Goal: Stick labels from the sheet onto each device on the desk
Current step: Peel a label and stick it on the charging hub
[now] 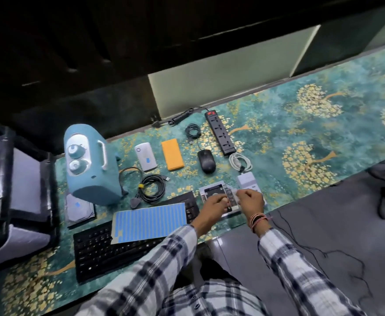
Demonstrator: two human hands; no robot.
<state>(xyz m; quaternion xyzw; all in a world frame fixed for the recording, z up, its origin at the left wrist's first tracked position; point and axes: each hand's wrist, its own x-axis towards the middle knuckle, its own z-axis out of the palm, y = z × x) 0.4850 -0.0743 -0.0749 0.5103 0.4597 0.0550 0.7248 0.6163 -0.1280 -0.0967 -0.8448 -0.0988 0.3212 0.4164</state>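
A sheet of blue labels point(151, 221) lies across the black keyboard point(109, 252). Both hands are over a silver drive caddy point(212, 192) near the desk's front edge. My left hand point(216, 205) rests on the caddy with its fingers curled. My right hand point(250, 200) is pinched just right of it, partly over a white adapter box point(247, 181); whether it holds a label I cannot tell. A blue label shows on the small silver device point(145, 156) and on the grey hard drive point(79, 208) at the left.
A teal speaker point(91, 165) stands at the left. An orange pad point(172, 154), a black mouse point(206, 161), a black power strip point(220, 132), coiled black cables point(151, 188) and a white cable point(240, 161) lie on the patterned mat. A chair point(15, 195) is at far left.
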